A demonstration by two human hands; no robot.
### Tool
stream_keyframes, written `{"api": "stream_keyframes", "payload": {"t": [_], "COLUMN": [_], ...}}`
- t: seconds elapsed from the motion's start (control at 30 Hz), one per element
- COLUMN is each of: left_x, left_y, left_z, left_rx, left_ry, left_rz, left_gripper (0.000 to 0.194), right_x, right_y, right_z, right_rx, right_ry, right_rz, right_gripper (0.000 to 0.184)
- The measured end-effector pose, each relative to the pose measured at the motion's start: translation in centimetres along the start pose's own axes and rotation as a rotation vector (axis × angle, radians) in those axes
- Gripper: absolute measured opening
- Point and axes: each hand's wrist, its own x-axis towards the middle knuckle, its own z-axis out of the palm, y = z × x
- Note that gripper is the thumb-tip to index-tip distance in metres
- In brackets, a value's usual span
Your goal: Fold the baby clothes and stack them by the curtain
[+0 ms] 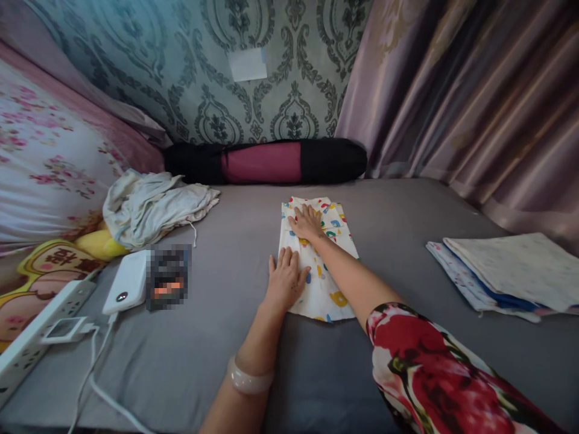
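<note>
A white cloth garment [328, 295] with a colourful print lies folded into a narrow shape on the grey bed sheet [226, 241]. Its exact kind is hard to make out. My right hand [307, 224] rests flat on the upper part, fingers spread. Lower down, my left hand [287, 278] lies on the left edge with its fingers stretched out, partly on the cloth. Neither hand grips anything. Parts of the cloth are hidden beneath my hands and right forearm.
At right lies a stack of folded cloths [511, 265]. On the left are a crumpled pale cloth [154, 208], a white power bank [128, 282], a power strip [43, 328] with cables, and a yellow cushion [49, 265]. A long black-and-maroon bag [262, 163] lies against the wall.
</note>
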Motion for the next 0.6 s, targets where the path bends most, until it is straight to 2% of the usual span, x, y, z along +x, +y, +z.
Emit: {"api": "stream_keyframes", "payload": {"t": [0.17,0.33,0.47,0.6], "left_x": [-0.1,-0.3,-0.3,-0.3], "left_y": [-0.4,-0.7,-0.7,-0.7], "left_z": [-0.5,-0.8,-0.8,-0.6], "left_rx": [-0.049,-0.062,-0.069,-0.081], "left_ry": [0.034,0.042,0.035,0.033], "left_rz": [-0.036,-0.054,-0.036,-0.020], "left_gripper": [0.047,0.040,0.040,0.041], "right_x": [0.7,0.5,-0.4,-1.0], "right_y": [1.1,4.4,6.2,6.4], "right_z": [-2.0,-3.7,-3.4,-2.3], "right_rx": [0.169,0.160,0.061,-0.022], "right_ry": [-0.135,-0.082,-0.098,-0.076], "right_rz": [0.032,0.077,0.115,0.107], "right_gripper": [0.060,0.062,0.060,0.059]}}
